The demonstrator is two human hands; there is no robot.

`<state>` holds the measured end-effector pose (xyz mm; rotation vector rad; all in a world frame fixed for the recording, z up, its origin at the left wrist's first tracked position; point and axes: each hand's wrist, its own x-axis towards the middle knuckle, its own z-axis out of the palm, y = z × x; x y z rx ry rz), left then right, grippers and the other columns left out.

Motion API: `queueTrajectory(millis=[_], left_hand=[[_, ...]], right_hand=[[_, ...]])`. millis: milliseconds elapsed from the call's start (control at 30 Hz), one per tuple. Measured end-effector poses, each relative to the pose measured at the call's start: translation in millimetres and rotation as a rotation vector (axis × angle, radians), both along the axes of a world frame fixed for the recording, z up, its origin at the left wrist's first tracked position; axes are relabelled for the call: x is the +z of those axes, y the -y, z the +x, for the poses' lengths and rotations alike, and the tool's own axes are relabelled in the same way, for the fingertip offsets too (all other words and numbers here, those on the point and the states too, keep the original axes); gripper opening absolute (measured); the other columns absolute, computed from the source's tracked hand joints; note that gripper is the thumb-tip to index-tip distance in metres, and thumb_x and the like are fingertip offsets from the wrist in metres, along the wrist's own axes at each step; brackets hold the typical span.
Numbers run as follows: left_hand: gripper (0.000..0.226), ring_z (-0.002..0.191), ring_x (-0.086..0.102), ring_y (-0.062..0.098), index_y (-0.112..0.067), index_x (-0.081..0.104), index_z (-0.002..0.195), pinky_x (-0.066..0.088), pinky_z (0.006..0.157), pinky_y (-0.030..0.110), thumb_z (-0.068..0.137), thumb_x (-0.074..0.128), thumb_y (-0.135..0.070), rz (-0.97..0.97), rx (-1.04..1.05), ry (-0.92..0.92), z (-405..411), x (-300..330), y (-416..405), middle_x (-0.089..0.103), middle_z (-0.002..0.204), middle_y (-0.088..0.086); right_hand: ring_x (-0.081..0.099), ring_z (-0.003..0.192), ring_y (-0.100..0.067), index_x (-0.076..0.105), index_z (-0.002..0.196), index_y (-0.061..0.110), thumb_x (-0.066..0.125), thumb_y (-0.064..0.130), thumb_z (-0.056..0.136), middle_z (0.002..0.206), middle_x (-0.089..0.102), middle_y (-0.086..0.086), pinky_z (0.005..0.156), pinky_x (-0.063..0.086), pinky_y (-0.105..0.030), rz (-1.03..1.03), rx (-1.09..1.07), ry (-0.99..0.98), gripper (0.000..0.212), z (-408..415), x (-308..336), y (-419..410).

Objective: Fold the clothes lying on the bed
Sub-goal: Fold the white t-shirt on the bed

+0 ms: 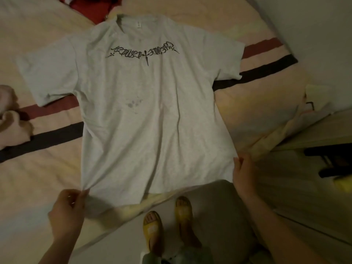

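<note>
On the striped bed (pixel 257 103), the grey T-shirt (pixel 148 115) was pinched at its hem corners by the left hand (pixel 66 212) and right hand (pixel 243 174); even tension was advisable before folding.

- red garment (pixel 86 8) at top edge: cut off by frame, lower part tucked under grey t-shirt (pixel 148 111) collar; type unclear
- black chest print (pixel 142 52): upside down to the camera, letters unreadable
- neck label (pixel 138 24): too small to read
- pinkish cloth (pixel 11 119) at left edge: cropped, can't tell what it is
- bedsheet stripes (pixel 266 61): middle stretch hidden under t-shirt
- left hand (pixel 66 212) fingertips: partly behind hem corner
- right hand (pixel 242 172): finger ends hidden by hem corner
- dark object (pixel 331 161) at right edge: cropped, dim, unidentifiable
- both forearms: cut by bottom edge
</note>
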<state>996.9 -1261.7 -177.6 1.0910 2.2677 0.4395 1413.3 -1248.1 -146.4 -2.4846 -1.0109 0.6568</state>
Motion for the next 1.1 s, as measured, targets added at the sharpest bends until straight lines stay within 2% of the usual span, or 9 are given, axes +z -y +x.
queueTrajectory(millis=[100,233,333,467,600,700,900,1000,1100], left_hand=[[0.018,0.079,0.064,0.033,-0.009,0.054,0.086,0.046,0.072,0.042,0.086,0.067,-0.021,0.027,0.008,0.045,4.2,1.9,-4.7,0.064,0.082,0.015],[0.029,0.084,0.056,0.03,-0.005,0.057,0.109,0.045,0.067,0.04,0.087,0.065,-0.023,-0.047,0.058,0.229,12.4,-1.3,-8.8,0.06,0.097,0.013],[0.015,0.083,0.056,0.032,-0.006,0.06,0.092,0.045,0.072,0.046,0.088,0.064,-0.019,-0.071,0.071,0.29,13.4,-2.1,-10.0,0.061,0.088,0.016],[0.02,0.083,0.05,0.028,0.0,0.059,0.092,0.038,0.073,0.042,0.09,0.061,-0.019,0.0,0.222,0.355,-0.7,10.3,-3.1,0.058,0.089,0.017],[0.04,0.082,0.059,0.031,0.0,0.069,0.093,0.045,0.076,0.048,0.084,0.065,-0.038,0.002,0.285,0.267,-27.6,9.3,15.9,0.063,0.083,0.019],[0.041,0.094,0.062,0.037,-0.003,0.071,0.103,0.047,0.083,0.049,0.083,0.068,-0.038,-0.017,0.266,0.2,-27.4,5.0,23.8,0.067,0.09,0.016],[0.023,0.083,0.059,0.031,-0.005,0.069,0.094,0.046,0.077,0.045,0.08,0.073,-0.023,-0.036,0.238,0.246,-14.9,-6.0,17.9,0.066,0.088,0.016],[0.027,0.085,0.063,0.034,-0.009,0.07,0.094,0.049,0.079,0.05,0.075,0.077,-0.026,-0.029,0.267,0.268,-20.1,-12.0,16.6,0.068,0.088,0.015],[0.025,0.082,0.064,0.037,-0.01,0.07,0.087,0.05,0.078,0.054,0.074,0.078,-0.03,-0.076,0.271,0.2,-28.8,-17.0,19.1,0.069,0.085,0.018]], right_hand=[[0.053,0.079,-0.021,0.048,0.102,0.008,0.038,0.022,0.099,0.089,0.054,-0.008,0.069,0.041,-0.032,-0.038,0.024,-0.009,0.017,2.6,0.3,-5.3],[0.053,0.097,-0.029,0.043,0.12,0.003,0.033,0.018,0.101,0.106,0.052,-0.013,0.081,0.041,-0.034,-0.053,-0.034,-0.122,0.026,7.4,-13.2,-5.4],[0.052,0.101,-0.033,0.047,0.117,-0.003,0.034,0.019,0.101,0.108,0.054,-0.018,0.084,0.039,-0.034,-0.067,-0.045,-0.181,0.029,14.5,-19.6,3.6],[0.054,0.096,-0.039,0.05,0.109,-0.003,0.036,0.022,0.1,0.102,0.057,-0.022,0.082,0.041,-0.041,-0.014,-0.056,-0.073,0.03,28.4,-10.6,8.9],[0.056,0.087,-0.039,0.052,0.099,-0.001,0.041,0.02,0.099,0.09,0.057,-0.021,0.075,0.043,-0.043,-0.014,0.001,-0.012,0.023,42.7,-6.0,22.8],[0.054,0.08,-0.032,0.051,0.093,0.003,0.044,0.018,0.097,0.085,0.055,-0.015,0.072,0.041,-0.038,-0.073,0.004,-0.061,0.017,44.0,-12.8,34.1],[0.047,0.065,-0.011,0.052,0.088,0.008,0.061,0.014,0.089,0.072,0.051,0.002,0.056,0.034,-0.025,-0.032,-0.003,-0.184,0.011,31.3,-13.5,38.4],[0.053,0.07,-0.021,0.055,0.083,0.012,0.066,0.018,0.084,0.074,0.056,-0.002,0.066,0.046,-0.034,-0.075,-0.06,-0.204,0.014,35.2,-15.7,39.1],[0.054,0.073,-0.026,0.055,0.081,0.009,0.067,0.015,0.084,0.072,0.055,-0.003,0.069,0.045,-0.034,-0.121,-0.087,-0.184,0.013,44.2,-17.4,42.6]])
